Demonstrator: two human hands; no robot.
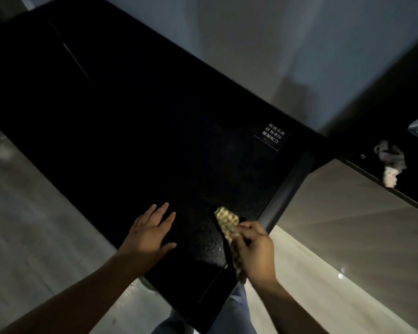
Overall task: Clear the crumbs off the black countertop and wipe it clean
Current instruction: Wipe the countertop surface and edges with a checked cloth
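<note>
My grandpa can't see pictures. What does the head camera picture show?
A person's right hand holds a yellowish cloth against a black countertop dotted with pale specks. The left hand rests flat beside it, fingers straight. A small label with white writing sits farther back.
</note>
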